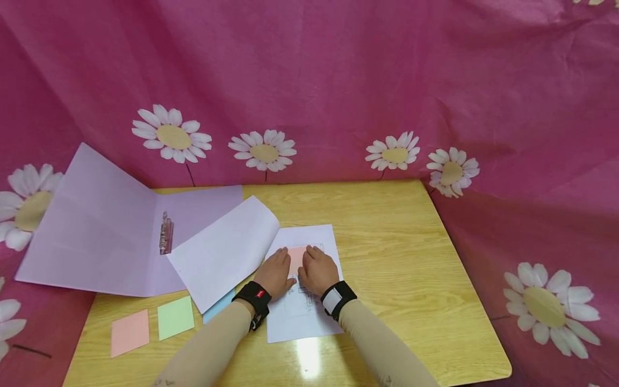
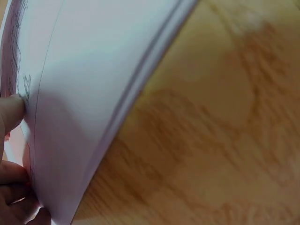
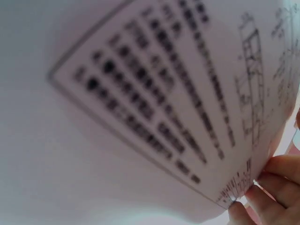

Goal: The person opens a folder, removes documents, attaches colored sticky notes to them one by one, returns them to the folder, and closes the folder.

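Observation:
A white printed sheet (image 1: 309, 320) with line drawings and text lies on the table. Near its top sits a pink sticky note (image 1: 297, 258). My left hand (image 1: 274, 275) rests on the note's left side, and my right hand (image 1: 319, 270) presses its right side, thumbs towards each other. In the left wrist view, the left thumb (image 2: 11, 111) and fingertips touch the paper. The right wrist view has the right fingers (image 3: 274, 187) against the sheet, with blurred printed lines beside them. The note's edges are partly hidden under both hands.
An open lilac ring binder (image 1: 111, 226) stands at the left, with its metal clip (image 1: 166, 234). A curled white sheet (image 1: 224, 247) overlaps it and a blue note (image 1: 219, 307). Pink (image 1: 130, 332) and green (image 1: 175, 317) notes lie at the front left of the wooden table (image 1: 411, 258).

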Demonstrator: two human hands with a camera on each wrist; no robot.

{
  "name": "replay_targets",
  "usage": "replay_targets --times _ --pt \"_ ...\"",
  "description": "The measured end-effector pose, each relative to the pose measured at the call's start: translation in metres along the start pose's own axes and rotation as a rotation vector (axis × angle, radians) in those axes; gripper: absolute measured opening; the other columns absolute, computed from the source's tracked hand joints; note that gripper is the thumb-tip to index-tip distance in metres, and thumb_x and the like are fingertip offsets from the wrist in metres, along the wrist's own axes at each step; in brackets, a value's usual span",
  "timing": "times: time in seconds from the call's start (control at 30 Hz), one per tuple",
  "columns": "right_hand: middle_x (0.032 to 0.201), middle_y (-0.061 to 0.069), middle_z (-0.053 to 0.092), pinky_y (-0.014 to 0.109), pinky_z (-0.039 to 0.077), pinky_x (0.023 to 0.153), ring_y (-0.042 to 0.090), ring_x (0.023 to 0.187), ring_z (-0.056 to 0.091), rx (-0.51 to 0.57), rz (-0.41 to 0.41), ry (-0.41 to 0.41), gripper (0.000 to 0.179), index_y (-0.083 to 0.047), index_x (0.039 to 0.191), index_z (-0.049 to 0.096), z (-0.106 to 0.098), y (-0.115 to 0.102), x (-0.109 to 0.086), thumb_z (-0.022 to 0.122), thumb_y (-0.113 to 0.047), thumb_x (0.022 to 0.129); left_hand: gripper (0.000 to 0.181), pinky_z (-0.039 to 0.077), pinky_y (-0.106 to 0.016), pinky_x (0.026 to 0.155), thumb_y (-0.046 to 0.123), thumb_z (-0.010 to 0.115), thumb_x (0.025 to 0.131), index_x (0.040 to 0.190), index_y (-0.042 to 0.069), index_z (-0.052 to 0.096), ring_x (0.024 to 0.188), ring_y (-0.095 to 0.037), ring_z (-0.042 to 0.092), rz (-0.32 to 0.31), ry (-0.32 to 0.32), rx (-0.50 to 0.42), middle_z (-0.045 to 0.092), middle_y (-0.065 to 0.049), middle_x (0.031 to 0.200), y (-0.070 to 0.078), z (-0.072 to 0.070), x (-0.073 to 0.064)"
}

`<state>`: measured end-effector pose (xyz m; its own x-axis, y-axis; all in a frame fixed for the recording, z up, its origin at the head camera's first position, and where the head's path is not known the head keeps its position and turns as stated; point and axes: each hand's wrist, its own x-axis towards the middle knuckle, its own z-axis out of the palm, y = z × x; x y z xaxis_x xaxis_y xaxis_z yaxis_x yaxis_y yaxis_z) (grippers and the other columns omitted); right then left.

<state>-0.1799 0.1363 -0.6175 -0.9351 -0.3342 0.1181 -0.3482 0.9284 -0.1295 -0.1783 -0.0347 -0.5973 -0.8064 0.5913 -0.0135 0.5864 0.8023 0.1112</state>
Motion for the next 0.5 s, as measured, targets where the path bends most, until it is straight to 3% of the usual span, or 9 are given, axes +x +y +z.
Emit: replay_targets --times 0.1,0.27,0.33,0.5 --pt "0.13 0.013 0.057 0.043 0.044 0.098 0.028 0.124 0.051 -0.025 0.026 -0.026 0.036 -0.005 0.11 0.067 0.001 -0.003 0.001 0.059 -0.033 0.088 0.064 0.032 -0.039 0.109 0.038 0.07 0.085 0.128 -0.005 0.053 0.129 -0.036 0.043 0.022 0.001 0.014 0.047 -0.025 0.137 0.003 -0.002 -0.001" --pt "0.13 0.014 0.057 0.045 0.046 0.095 0.03 0.121 0.052 -0.035 0.028 -0.023 0.034 -0.004 0.111 0.065 -0.003 -0.008 -0.003 0.059 -0.031 0.09 0.06 0.037 -0.042 0.105 0.034 0.07 0.084 0.129 -0.001 0.054 0.128 -0.035 0.044 0.073 0.016 0.022 0.048 -0.023 0.137 0.015 0.009 -0.003" --pt "0.13 0.015 0.057 0.045 0.046 0.095 0.031 0.121 0.052 -0.031 0.009 -0.016 0.034 -0.004 0.112 0.064 -0.004 -0.007 -0.003 0.059 -0.03 0.091 0.062 0.036 -0.043 0.105 0.036 0.068 0.085 0.132 -0.001 0.052 0.13 -0.035 0.041 0.068 0.013 0.018 0.045 -0.023 0.14 0.017 0.015 -0.003" --pt "0.133 0.015 0.055 0.046 0.044 0.098 0.032 0.124 0.049 -0.026 -0.015 -0.03 0.037 -0.006 0.12 0.06 -0.009 -0.005 -0.004 0.058 -0.031 0.093 0.064 0.033 -0.043 0.108 0.038 0.066 0.088 0.136 0.0 0.048 0.135 -0.034 0.036 0.038 -0.002 -0.007 0.04 -0.021 0.144 0.018 0.014 -0.004"
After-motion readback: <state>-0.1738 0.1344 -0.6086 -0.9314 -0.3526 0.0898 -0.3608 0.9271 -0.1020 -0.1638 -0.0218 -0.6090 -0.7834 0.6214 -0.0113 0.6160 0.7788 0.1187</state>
